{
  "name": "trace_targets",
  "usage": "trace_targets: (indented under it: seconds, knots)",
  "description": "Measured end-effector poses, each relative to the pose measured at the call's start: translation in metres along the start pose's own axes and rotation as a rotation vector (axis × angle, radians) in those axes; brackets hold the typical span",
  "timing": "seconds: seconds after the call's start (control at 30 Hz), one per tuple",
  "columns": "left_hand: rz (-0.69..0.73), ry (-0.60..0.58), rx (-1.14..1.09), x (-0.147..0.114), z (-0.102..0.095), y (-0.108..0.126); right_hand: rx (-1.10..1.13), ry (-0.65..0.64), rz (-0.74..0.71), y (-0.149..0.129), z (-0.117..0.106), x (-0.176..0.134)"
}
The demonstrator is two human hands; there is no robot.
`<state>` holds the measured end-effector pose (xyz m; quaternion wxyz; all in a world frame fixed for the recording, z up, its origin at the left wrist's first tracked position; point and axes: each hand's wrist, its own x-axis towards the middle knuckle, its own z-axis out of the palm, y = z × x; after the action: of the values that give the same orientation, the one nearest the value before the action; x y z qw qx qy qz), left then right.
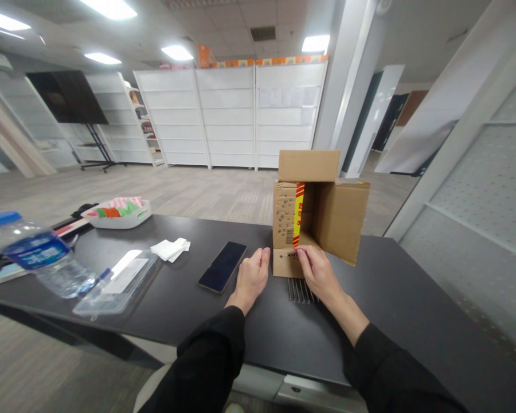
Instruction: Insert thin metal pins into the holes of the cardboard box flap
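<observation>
A cardboard box (322,212) stands on the table with its open side facing me and its flaps spread. Dark round dots, perhaps nail or screw heads, are scattered over its left flap (283,215), and a few dot the lower flap. My right hand (319,274) is pinched closed at the lower flap; whatever is between the fingertips is too small to make out. Just left of the box, my left hand (253,277) is closed with the thumb on top, and its inside is hidden. Beneath my right hand lies a row of long thin metal nails or screws (300,291), partly covered.
Left of my left hand lies a phone (222,267). Farther left are white tissues (171,249), a clear plastic case (119,284), a water bottle (43,252) and a white basket (120,218). The dark table (413,310) ends at the right beside a partition.
</observation>
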<state>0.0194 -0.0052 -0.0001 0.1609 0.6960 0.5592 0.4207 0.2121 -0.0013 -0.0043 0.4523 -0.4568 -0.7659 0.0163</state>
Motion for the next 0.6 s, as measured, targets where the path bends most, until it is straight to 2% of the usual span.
trace_targets:
  seconds: [0.6]
  knots:
    - [-0.001, -0.003, 0.026, -0.0002, 0.0002, 0.0, -0.086, -0.07, -0.039, 0.0015, 0.0044, 0.0001]
